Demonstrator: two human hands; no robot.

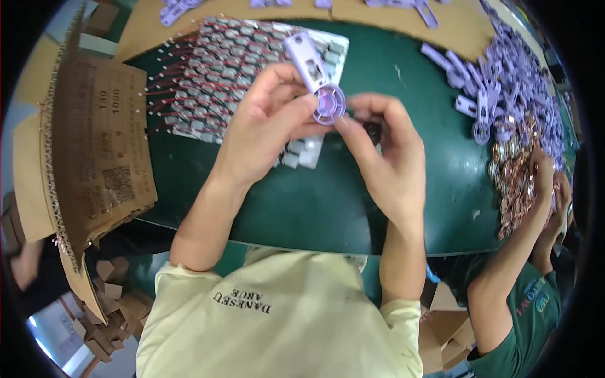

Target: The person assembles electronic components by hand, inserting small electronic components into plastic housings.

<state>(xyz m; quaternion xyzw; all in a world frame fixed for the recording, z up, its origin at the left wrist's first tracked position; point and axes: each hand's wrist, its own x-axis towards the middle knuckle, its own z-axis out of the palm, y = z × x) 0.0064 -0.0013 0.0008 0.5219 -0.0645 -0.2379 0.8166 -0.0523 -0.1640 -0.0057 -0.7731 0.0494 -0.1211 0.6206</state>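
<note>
The left hand is gripping a lilac plastic fan housing just above the green surface. The right hand is pinching its round end, a small dark part tucked under its fingers. The tray of small wired motors is lying just behind the housing.

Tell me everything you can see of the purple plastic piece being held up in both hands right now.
The light purple plastic fan-shaped housing is a moulded part: a flat handle with a rectangular opening, ending in a round ring with spokes around a central hub. It is held above the green table, handle pointing up and away, ring toward the person. The left hand pinches it by the ring's left edge and the handle; the right hand meets the ring's lower right with its fingertips. It looks glossy, rigid and unbroken.
</note>
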